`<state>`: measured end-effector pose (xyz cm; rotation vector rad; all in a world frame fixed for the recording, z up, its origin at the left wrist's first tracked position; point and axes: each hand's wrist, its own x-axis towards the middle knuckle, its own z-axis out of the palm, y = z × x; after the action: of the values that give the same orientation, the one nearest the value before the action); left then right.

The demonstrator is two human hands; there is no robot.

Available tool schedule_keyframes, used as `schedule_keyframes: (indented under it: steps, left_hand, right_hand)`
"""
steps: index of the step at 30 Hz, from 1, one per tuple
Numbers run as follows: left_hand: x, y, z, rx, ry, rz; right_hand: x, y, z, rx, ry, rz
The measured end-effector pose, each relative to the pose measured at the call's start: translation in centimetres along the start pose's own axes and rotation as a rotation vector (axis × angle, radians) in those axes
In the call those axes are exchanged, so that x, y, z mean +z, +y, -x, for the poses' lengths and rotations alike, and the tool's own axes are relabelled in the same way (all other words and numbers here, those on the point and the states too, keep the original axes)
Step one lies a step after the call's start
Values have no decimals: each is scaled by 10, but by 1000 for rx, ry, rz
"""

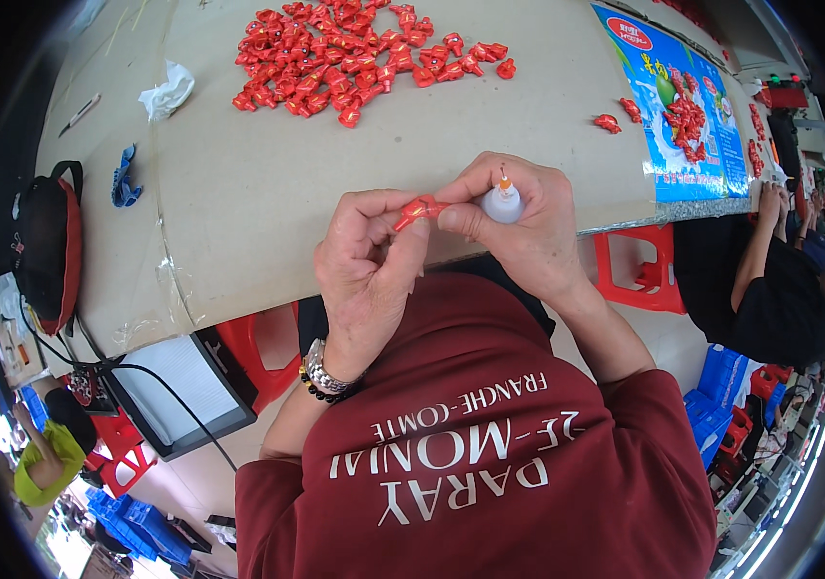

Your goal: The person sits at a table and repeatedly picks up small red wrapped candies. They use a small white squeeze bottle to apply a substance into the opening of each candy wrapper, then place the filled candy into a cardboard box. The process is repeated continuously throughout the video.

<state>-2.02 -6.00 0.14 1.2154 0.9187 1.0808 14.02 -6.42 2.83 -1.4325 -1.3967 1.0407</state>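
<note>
My left hand (371,268) pinches a small glossy red plastic piece (418,211) between thumb and fingers, above the table's near edge. My right hand (535,224) meets it from the other side, its thumb and forefinger at the piece's right end. Tucked in that same hand is a white squeeze bottle (502,205) with an orange tip, pointing up. Farther back on the table lies a heap of similar red pieces (335,63) with gold marks. How the held piece is shaped under my fingertips is hidden.
The table (268,183) bears a crumpled tissue (167,92), a pen (79,114), a blue strip (125,178) and a dark red-sided bag (49,246). At right, more red pieces lie on a blue printed sheet (659,145). Beside a red stool (636,265) sits another person (770,280).
</note>
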Motion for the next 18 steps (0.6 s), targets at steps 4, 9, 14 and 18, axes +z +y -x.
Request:
schedule_keyframes:
  steps: [4, 9, 14, 18]
  left_hand:
    - [1, 0, 1, 1, 13, 10]
    - [2, 0, 2, -25, 25, 63]
    - [1, 1, 1, -33, 23, 85]
    - [1, 1, 1, -43, 24, 96]
  right_hand:
    - [0, -1, 1, 6, 0, -16]
    - [-1, 1, 2, -7, -10, 0]
    - [0, 2, 2, -9, -18, -37]
    - [1, 2, 2, 9, -16, -35]
